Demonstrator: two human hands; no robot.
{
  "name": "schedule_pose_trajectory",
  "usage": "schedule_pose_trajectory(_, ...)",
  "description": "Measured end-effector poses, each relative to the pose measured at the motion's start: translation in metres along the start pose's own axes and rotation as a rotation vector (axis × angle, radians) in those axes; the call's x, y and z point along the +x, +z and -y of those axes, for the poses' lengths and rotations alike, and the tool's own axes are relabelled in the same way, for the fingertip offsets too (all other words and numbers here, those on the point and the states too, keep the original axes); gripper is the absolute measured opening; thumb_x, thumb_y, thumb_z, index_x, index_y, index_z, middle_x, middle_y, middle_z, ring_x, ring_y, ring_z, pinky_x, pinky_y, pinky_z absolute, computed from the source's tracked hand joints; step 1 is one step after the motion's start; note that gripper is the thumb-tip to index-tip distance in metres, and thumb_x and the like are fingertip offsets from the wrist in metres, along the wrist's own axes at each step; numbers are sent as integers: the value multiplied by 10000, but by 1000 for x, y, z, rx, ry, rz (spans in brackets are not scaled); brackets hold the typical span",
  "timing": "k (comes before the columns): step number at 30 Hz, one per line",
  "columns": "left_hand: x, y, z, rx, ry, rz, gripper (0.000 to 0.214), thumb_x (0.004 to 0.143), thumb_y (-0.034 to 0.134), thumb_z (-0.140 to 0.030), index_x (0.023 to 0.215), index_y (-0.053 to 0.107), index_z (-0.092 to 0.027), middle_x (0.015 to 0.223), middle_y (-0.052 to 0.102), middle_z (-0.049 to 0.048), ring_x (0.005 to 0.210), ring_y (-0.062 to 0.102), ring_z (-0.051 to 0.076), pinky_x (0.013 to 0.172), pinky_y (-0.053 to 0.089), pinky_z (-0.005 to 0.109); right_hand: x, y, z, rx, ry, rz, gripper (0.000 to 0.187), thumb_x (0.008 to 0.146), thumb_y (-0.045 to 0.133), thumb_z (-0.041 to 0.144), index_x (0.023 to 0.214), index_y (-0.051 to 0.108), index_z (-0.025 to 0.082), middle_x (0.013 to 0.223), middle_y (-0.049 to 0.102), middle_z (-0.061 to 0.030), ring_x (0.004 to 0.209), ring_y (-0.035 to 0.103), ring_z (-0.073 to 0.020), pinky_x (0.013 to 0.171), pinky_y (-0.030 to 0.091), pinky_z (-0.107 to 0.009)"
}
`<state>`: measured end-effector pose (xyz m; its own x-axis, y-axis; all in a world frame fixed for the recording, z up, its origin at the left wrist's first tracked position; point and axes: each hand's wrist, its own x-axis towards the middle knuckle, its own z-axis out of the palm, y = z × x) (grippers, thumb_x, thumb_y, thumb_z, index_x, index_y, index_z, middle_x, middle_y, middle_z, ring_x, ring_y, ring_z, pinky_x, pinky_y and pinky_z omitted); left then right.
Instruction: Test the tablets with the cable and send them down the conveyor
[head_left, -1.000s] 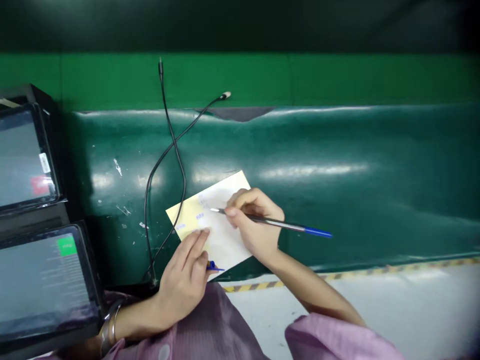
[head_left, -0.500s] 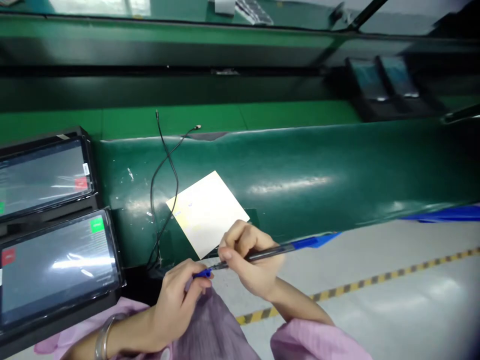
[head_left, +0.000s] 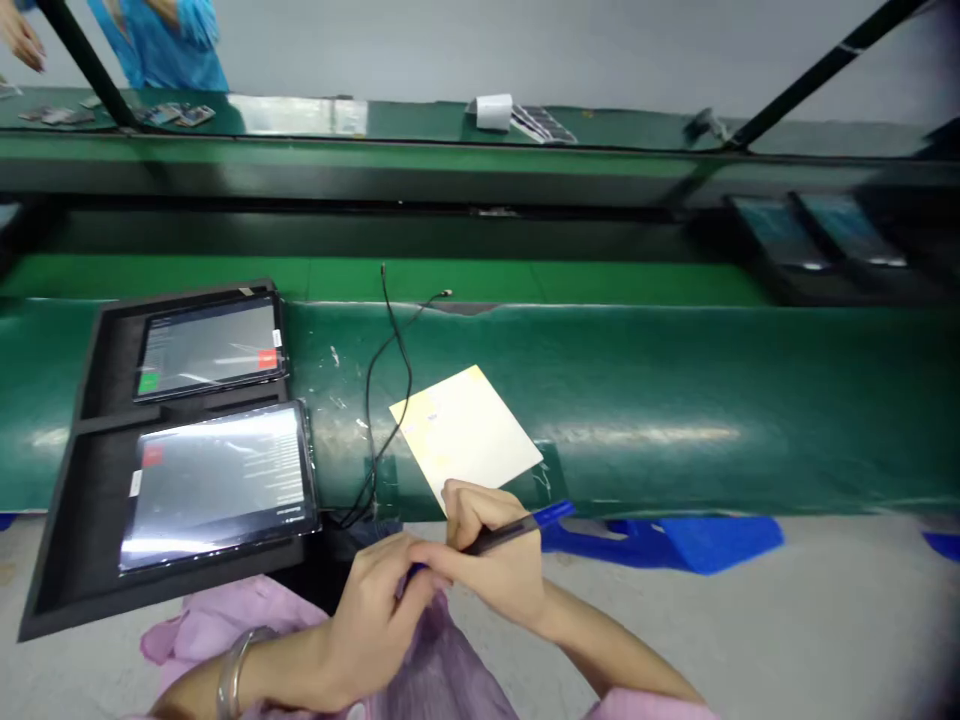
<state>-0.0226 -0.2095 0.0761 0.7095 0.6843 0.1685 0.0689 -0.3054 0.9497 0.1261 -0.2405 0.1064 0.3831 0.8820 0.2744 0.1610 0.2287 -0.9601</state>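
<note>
- Pen (head_left: 517, 530) is in the right hand (head_left: 495, 560), fingers curled shut around the barrel. Blue end points out to the right, tip end points left.
- It's held in the air just off the bench's (head_left: 675, 400) front edge, right below the near corner of the paper (head_left: 469, 430).
- Left hand (head_left: 375, 610) is up against the pen's tip end, fingers pinched closed on a small blue cap (head_left: 415, 570). Only a sliver of it shows, so I can't tell if it's on the tip or just next to it. The two hands are touching there.
- There's a bracelet (head_left: 236, 665) on the left wrist.
- Paper lies flat on the bench near the front edge, turned diamond-wise, and neither hand is on it.
- Two thin black cables (head_left: 390, 370) run from the back edge down to the front edge, just left of the paper.
- At the left end sits a black tray (head_left: 97, 400) with two lit tablets, the far one (head_left: 210, 345) and the near one (head_left: 217, 480).
- Something blue (head_left: 675, 540) lies on the floor under the front edge, to the right of the hands.
- Another person in blue (head_left: 165, 40) is at the far line, top left, well apart from all this.
</note>
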Motion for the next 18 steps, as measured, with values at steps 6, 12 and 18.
schedule_pose_trajectory(6,0,-17,3,173,85,-176,226,1008,416,-118,846,556,-192,766,623,7,673,585,126,638,458,235,-10,45,-15,276,242,-286,633,764,836,299,568,238,232,529,243,96,478,231,-92,436,235,-264)
schedule_pose_trajectory(12,6,-42,9,531,364,-221,167,1025,414,-129,1078,572,-139,758,618,41,646,563,167,610,463,290,-5,65,-19,301,467,-271,598,779,828,419,597,287,238,497,292,106,401,212,-55,371,144,-231)
schedule_pose_trajectory(18,26,-89,9,584,347,22,152,1036,441,-213,1043,589,-178,830,660,37,740,633,178,685,522,298,17,80,-21,362,527,-156,544,843,772,475,604,353,222,449,345,101,380,239,-46,391,145,-221)
